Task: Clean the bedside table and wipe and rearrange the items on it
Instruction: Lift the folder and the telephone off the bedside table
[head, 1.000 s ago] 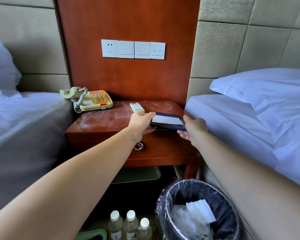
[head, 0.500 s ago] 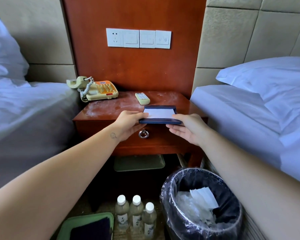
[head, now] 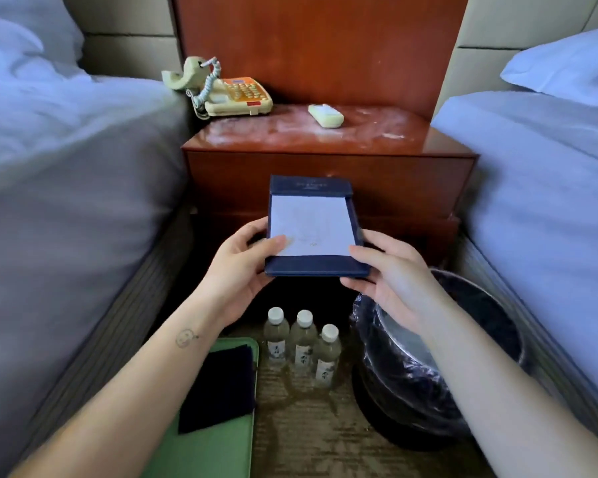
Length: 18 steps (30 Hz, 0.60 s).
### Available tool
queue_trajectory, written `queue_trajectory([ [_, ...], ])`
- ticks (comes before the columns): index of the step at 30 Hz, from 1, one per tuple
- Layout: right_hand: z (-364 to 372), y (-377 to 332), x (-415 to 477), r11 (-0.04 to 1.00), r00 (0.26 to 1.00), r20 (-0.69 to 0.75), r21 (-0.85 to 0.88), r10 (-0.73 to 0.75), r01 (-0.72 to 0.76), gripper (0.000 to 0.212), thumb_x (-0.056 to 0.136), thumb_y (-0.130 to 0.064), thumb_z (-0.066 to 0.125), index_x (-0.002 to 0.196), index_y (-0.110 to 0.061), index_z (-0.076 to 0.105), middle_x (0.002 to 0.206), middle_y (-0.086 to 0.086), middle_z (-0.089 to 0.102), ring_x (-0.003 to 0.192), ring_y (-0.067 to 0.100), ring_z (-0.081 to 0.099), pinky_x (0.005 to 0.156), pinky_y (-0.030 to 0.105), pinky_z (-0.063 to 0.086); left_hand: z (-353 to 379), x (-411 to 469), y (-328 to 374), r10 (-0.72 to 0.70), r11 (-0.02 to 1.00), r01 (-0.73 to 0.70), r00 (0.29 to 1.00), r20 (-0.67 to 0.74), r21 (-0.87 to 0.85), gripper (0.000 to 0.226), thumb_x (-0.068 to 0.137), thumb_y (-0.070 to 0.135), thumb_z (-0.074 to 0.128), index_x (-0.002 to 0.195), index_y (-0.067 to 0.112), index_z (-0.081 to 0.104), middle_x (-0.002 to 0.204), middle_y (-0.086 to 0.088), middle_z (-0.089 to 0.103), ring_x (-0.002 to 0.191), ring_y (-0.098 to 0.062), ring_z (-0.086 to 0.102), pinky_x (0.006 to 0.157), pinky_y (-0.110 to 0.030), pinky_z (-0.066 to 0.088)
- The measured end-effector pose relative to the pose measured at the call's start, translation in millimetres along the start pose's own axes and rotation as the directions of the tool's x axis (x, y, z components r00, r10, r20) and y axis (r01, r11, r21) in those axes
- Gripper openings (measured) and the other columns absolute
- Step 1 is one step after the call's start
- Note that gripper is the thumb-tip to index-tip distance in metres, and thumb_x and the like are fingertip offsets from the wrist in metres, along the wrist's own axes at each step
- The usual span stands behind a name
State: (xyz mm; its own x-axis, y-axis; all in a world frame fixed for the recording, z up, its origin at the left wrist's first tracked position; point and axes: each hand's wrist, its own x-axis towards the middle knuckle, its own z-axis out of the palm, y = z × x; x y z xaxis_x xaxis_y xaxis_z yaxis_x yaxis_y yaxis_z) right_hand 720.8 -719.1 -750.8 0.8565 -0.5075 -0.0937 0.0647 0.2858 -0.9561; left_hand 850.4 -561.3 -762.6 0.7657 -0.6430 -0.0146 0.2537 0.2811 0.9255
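Pinching the blue notepad holder (head: 312, 226): left hand (head: 237, 270) at its 9 o'clock, right hand (head: 394, 281) at 3 o'clock.

Dark blue notepad holder (head: 313, 267) with white paper, held clear of the bedside table (head: 325, 174); left hand (head: 235, 274) gripping its near left corner, thumb on the paper; right hand (head: 394, 281) gripping the near right corner; on the dusty tabletop, cream telephone (head: 228, 94) at back left, pale remote (head: 326, 115) near it; on the floor, three capped bottles (head: 302, 339), lined bin (head: 411, 374), green tray (head: 214, 450) bearing a dark cloth (head: 218, 384).
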Motion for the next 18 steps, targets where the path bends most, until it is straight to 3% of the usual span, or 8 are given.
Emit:
queue_trajectory([
  [5, -8.8, 85.2, -22.3, 0.982, 0.985, 0.043, -0.100, 0.167, -0.162, 0.038, 0.092, -0.003, 0.062, 0.122, -0.024, 0.056, 0.117, 0.005, 0.070, 0.102, 0.027, 0.069, 0.069, 0.034, 0.057, -50.2, -42.8, -72.2, -0.085, 0.996, 0.087, 0.995, -0.053, 0.027, 0.053, 0.078, 0.011, 0.066, 0.129, 0.017, 0.055, 0.111, -0.007, 0.072, 0.088, -0.015, 0.070, 0.063, -0.025, 0.056],
  [10, -7.5, 159.6, -40.6, 0.942, 0.946, 0.093, -0.157, 0.312, -0.295, 0.042, 0.093, 0.004, 0.058, 0.124, -0.025, 0.054, 0.109, 0.004, 0.073, 0.098, 0.022, 0.071, 0.069, 0.035, 0.058, -104.4, -77.1, -135.9, -0.242, 0.963, 0.254, 0.962, -0.124, 0.094, 0.041, 0.088, 0.004, 0.060, 0.122, 0.026, 0.055, 0.113, -0.004, 0.072, 0.096, -0.016, 0.070, 0.072, -0.030, 0.058],
  [15, -12.2, 211.2, -56.6, 0.871, 0.884, 0.087, -0.238, 0.459, -0.429, 0.040, 0.092, 0.007, 0.056, 0.122, -0.020, 0.050, 0.102, 0.003, 0.073, 0.092, 0.020, 0.071, 0.067, 0.036, 0.061, -139.7, -106.9, -184.4, -0.379, 0.903, 0.405, 0.908, -0.178, 0.144, 0.044, 0.088, 0.004, 0.063, 0.125, 0.026, 0.051, 0.115, -0.008, 0.069, 0.096, -0.018, 0.070, 0.068, -0.032, 0.057],
  [18, -18.2, 231.9, -59.4, 0.808, 0.830, 0.049, -0.264, 0.556, -0.526, 0.042, 0.092, 0.008, 0.056, 0.126, -0.017, 0.048, 0.107, 0.009, 0.069, 0.093, 0.022, 0.068, 0.066, 0.037, 0.062, -147.5, -115.7, -213.1, -0.452, 0.848, 0.488, 0.869, -0.199, 0.204, 0.040, 0.090, 0.005, 0.064, 0.121, 0.028, 0.050, 0.115, -0.010, 0.066, 0.096, -0.018, 0.067, 0.078, -0.036, 0.056],
])
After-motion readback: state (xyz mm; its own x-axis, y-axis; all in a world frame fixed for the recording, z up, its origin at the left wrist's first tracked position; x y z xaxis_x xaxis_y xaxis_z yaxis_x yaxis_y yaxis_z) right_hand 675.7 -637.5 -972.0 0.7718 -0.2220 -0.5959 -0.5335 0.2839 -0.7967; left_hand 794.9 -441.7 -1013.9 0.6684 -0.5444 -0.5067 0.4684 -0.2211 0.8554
